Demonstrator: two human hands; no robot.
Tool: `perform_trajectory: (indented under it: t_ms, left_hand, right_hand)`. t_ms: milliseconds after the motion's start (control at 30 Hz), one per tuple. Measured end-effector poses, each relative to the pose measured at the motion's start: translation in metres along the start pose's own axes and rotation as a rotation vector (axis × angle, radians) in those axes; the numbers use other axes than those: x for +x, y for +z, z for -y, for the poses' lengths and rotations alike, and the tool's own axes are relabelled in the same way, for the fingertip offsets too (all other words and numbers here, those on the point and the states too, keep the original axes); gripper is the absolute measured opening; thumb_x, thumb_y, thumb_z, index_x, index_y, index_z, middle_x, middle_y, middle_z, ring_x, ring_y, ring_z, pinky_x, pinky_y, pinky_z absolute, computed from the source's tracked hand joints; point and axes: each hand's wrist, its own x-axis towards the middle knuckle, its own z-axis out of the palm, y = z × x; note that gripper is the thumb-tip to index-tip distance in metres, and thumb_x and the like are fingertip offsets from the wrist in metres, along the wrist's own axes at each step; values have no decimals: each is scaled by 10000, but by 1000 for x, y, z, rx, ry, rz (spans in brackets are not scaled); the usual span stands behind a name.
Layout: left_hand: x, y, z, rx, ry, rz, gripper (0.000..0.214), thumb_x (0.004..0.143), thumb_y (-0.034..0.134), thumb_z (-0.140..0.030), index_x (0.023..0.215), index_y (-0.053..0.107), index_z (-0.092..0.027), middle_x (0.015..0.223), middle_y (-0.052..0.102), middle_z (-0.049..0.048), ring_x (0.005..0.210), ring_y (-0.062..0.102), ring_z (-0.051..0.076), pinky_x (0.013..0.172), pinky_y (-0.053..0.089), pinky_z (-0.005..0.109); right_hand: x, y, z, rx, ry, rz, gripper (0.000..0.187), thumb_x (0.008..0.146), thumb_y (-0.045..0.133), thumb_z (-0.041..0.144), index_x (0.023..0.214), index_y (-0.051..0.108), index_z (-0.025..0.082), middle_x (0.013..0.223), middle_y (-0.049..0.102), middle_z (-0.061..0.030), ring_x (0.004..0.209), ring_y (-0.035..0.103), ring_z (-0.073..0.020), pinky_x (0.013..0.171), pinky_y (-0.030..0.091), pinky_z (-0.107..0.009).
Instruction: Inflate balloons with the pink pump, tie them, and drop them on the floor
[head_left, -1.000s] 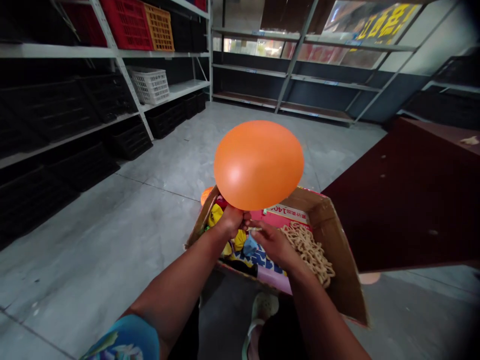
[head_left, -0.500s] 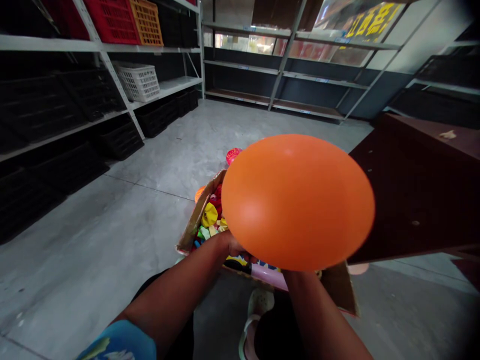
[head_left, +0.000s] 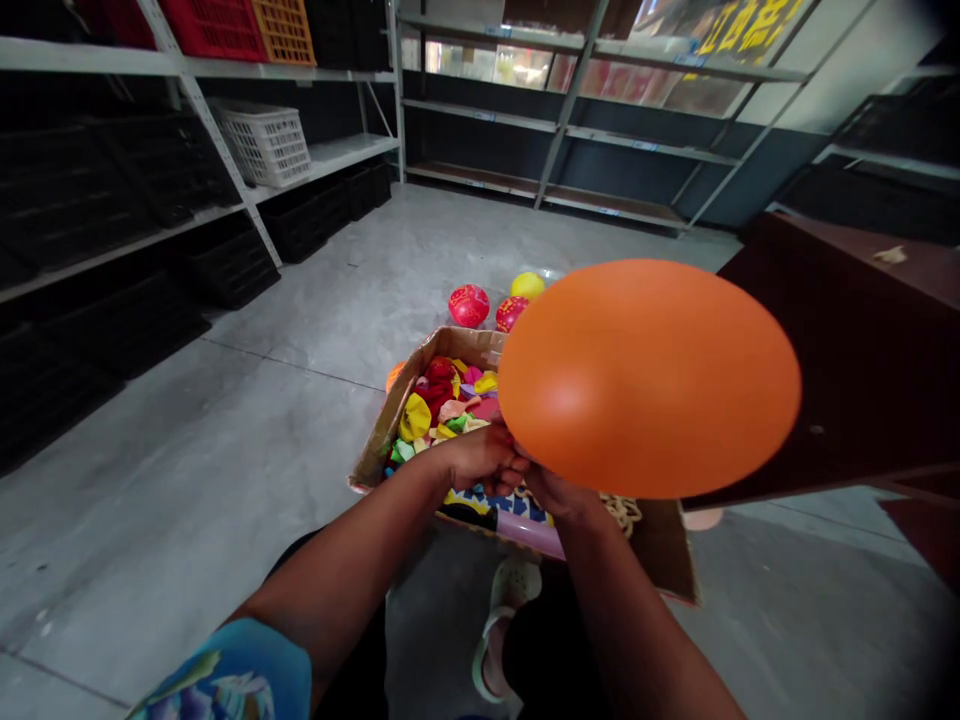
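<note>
An inflated orange balloon point(head_left: 649, 375) floats in front of me, above an open cardboard box point(head_left: 390, 425). My left hand point(head_left: 476, 458) is closed at the balloon's neck, fingers pinched together. My right hand point(head_left: 559, 492) sits just beneath the balloon, also closed at the neck, partly hidden by the balloon. The box holds several uninflated balloons point(head_left: 442, 400) in yellow, red and green, and a pile of beige string point(head_left: 622, 512) at its right side.
Two red balloons point(head_left: 469, 305) and a yellow balloon point(head_left: 527, 285) lie on the grey floor beyond the box. A dark wooden cabinet point(head_left: 862, 370) stands at right. Metal shelving with black crates point(head_left: 225, 260) and a white basket point(head_left: 266, 145) lines the left.
The balloon has shifted right and slightly up. My view tilted so more of the box's contents and the balloons on the floor now show. Both hands stay at the neck.
</note>
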Motion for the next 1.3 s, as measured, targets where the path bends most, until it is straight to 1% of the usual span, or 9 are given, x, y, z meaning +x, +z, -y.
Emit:
perform_trajectory:
  t_ms: [100, 200, 333, 500, 700, 1033, 1100, 1200, 1300]
  left_hand:
    - [2, -4, 2, 11, 55, -20, 80, 619, 489, -113, 661, 444, -163, 520, 453, -41, 404, 465, 85, 348, 292, 186]
    - [2, -7, 3, 38, 126, 3, 58, 741, 514, -198, 753, 484, -149, 603, 534, -8, 442, 516, 95, 367, 347, 195]
    - [2, -6, 2, 85, 199, -31, 201, 819, 501, -347, 765, 480, -154, 536, 481, -44, 370, 458, 70, 335, 300, 175]
    - [6, 1, 5, -14, 304, -173, 300, 792, 540, -454, 773, 489, -159, 531, 433, -70, 338, 409, 58, 307, 237, 173]
    - [12, 11, 11, -140, 453, -241, 361, 826, 478, -490, 683, 432, -161, 517, 383, -69, 365, 362, 35, 363, 256, 168]
    - [13, -2, 9, -338, 253, -249, 230, 716, 655, -318, 699, 546, -117, 560, 536, -7, 401, 479, 60, 344, 278, 160]
    - [12, -6, 6, -497, 283, -287, 179, 712, 666, -257, 717, 555, -116, 558, 540, -13, 415, 485, 53, 366, 316, 147]
    - [7, -14, -3, -715, 440, -321, 118, 757, 627, -209, 740, 572, -106, 610, 559, -6, 478, 512, 49, 415, 379, 142]
    - [-1, -25, -13, -821, 509, -357, 98, 813, 567, -178, 737, 568, -116, 652, 576, 4, 529, 535, 55, 435, 395, 142]
  right_hand:
    - [0, 4, 4, 51, 10, -45, 257, 692, 710, 386, 546, 587, 214, 422, 515, 52, 421, 529, -127, 474, 498, -276]
    - [-1, 6, 7, 117, 4, -90, 191, 680, 728, 361, 591, 624, 227, 382, 478, 79, 332, 461, -102, 467, 509, -282]
    - [2, 9, 10, 158, -3, -126, 193, 634, 767, 376, 650, 653, 222, 377, 507, 68, 371, 524, -136, 463, 529, -288]
    - [9, 8, 10, 264, -71, -210, 245, 572, 825, 331, 702, 669, 195, 490, 584, 65, 398, 525, -87, 400, 500, -197]
    - [9, 3, 3, 356, -90, -177, 179, 648, 787, 318, 705, 659, 207, 624, 663, 35, 504, 589, -98, 412, 506, -177]
    - [7, -4, 1, 390, 79, 46, 168, 732, 716, 321, 848, 657, 214, 522, 570, 73, 470, 540, -92, 504, 507, -221]
    - [4, -1, 2, 350, 57, 75, 196, 689, 750, 290, 850, 662, 220, 649, 623, 58, 613, 588, -94, 626, 521, -219]
    - [-2, 0, 5, 74, 76, 56, 330, 671, 759, 267, 987, 664, 263, 985, 672, 33, 884, 611, -131, 810, 500, -267]
    - [-12, -12, 14, -199, 139, -36, 316, 715, 725, 294, 1021, 676, 234, 1073, 669, -17, 919, 609, -161, 800, 488, -289]
